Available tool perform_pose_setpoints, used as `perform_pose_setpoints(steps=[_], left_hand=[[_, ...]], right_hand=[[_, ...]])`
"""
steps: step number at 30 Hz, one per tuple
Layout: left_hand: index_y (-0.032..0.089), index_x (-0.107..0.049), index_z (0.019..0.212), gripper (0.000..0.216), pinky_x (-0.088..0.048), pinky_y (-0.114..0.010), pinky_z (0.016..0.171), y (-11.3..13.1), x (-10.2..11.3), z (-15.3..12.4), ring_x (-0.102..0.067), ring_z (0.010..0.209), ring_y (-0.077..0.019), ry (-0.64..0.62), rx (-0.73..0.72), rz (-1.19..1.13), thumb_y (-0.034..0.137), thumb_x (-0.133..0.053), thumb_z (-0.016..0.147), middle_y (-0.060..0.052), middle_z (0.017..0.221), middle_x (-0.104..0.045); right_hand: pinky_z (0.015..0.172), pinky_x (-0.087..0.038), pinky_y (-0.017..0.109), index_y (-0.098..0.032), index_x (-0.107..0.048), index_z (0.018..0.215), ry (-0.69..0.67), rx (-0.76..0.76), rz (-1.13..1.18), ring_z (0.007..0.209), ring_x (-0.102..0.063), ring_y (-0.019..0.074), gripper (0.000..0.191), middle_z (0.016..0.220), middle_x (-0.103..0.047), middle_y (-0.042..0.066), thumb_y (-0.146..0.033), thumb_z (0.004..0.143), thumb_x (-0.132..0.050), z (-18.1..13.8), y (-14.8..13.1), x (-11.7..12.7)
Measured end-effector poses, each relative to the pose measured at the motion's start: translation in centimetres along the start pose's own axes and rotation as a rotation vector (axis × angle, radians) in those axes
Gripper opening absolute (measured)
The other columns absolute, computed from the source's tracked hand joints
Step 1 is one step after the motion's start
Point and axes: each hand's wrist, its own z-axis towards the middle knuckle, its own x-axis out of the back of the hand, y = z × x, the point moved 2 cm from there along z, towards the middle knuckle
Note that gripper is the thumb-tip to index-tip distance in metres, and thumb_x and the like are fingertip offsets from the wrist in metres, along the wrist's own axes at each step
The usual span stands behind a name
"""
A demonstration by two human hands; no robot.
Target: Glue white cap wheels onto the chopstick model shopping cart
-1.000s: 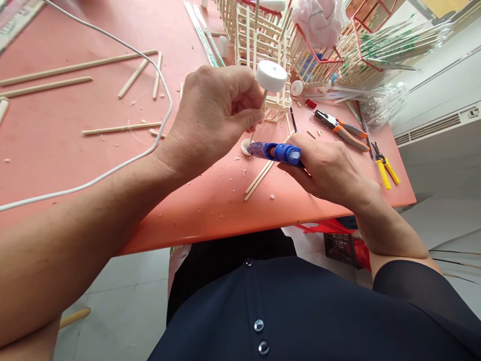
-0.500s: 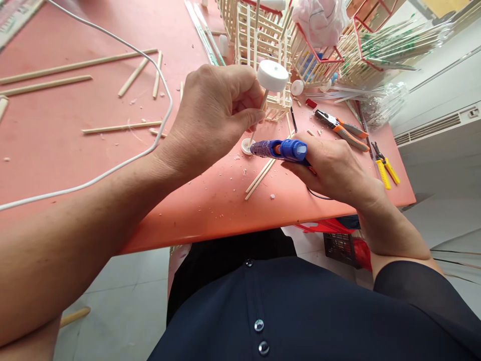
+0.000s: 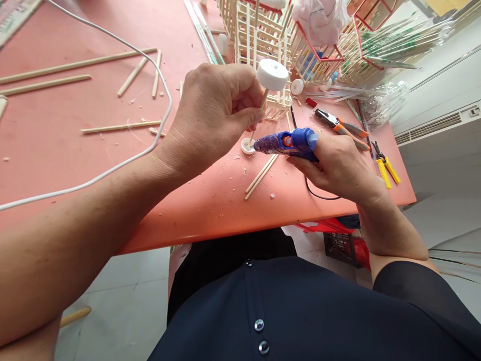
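Note:
Between the fingers of my left hand (image 3: 221, 113) is a thin wooden stick (image 3: 264, 99), closed in a pinch. A white bottle cap (image 3: 272, 75) sits on the stick's upper end. The lower end stands in a second white cap (image 3: 248, 146), which lies open side up on the table. My right hand (image 3: 340, 165) is wrapped round a blue hot glue gun (image 3: 283, 143). Its nozzle points left, at the lower cap by the foot of the stick. Whether glue is coming out is too small to tell.
Wooden sticks (image 3: 262, 176) and scraps lie about the pink table (image 3: 210, 200). A white cord (image 3: 124, 168) crosses the left side. Orange-handled pliers (image 3: 341, 129) and yellow-handled wire strippers (image 3: 386, 165) lie right. Stick-built frames (image 3: 263, 42) stand at the back.
My right hand has shifted the glue gun slightly right and tilted it, uncovering more of the lower cap. My left hand and the stick stay almost still.

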Motion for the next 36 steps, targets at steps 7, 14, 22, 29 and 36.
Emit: perform_pose_setpoints(steps=[7, 14, 22, 29, 36], left_hand=[[0.025, -0.07, 0.078, 0.015, -0.053, -0.031, 0.074, 0.2, 0.0, -0.1, -0.075, 0.074, -0.0168, -0.005, -0.005, -0.005, 0.01, -0.069, 0.077, 0.004, 0.077, -0.08], [0.024, -0.071, 0.078, 0.017, -0.052, -0.029, 0.072, -0.1, -0.1, 0.0, -0.074, 0.073, -0.0153, -0.015, 0.008, -0.024, 0.007, -0.072, 0.076, 0.003, 0.077, -0.08], [0.026, -0.074, 0.077, 0.014, -0.051, -0.032, 0.068, -0.2, -0.1, -0.1, -0.074, 0.072, -0.0178, -0.006, 0.016, -0.032, 0.012, -0.072, 0.075, 0.003, 0.075, -0.079], [0.026, -0.074, 0.077, 0.015, -0.051, -0.032, 0.067, -0.2, -0.1, -0.1, -0.072, 0.07, -0.0179, -0.004, -0.004, -0.007, 0.011, -0.073, 0.074, 0.003, 0.074, -0.078], [0.027, -0.074, 0.077, 0.015, -0.051, -0.033, 0.068, -0.4, 0.0, 0.0, -0.071, 0.072, -0.0187, 0.001, 0.017, 0.008, 0.013, -0.074, 0.075, 0.002, 0.075, -0.079]], right_hand=[[0.079, -0.054, 0.039, -0.023, -0.073, 0.124, 0.034, -0.066, 0.029, 0.085, -0.069, 0.0256, 0.03, 0.095, -0.077, 0.007, -0.048, 0.115, -0.059, -0.5, 1.2, 0.4], [0.077, -0.052, 0.04, -0.022, -0.073, 0.121, 0.054, -0.125, 0.045, 0.083, -0.065, 0.0247, 0.028, 0.095, -0.076, 0.007, -0.045, 0.115, -0.056, -0.7, 1.6, -0.6], [0.075, -0.049, 0.037, -0.022, -0.073, 0.12, 0.037, -0.111, 0.015, 0.081, -0.067, 0.0248, 0.029, 0.09, -0.075, 0.006, -0.046, 0.112, -0.059, 0.3, 1.3, -1.1], [0.079, -0.05, 0.038, -0.02, -0.074, 0.124, -0.005, -0.091, 0.006, 0.087, -0.069, 0.027, 0.03, 0.093, -0.075, 0.007, -0.042, 0.112, -0.056, 0.6, 0.4, -0.6], [0.079, -0.05, 0.038, -0.02, -0.074, 0.121, -0.012, -0.087, 0.023, 0.086, -0.07, 0.0271, 0.031, 0.091, -0.074, 0.007, -0.045, 0.113, -0.057, 0.1, -0.2, -0.4]])
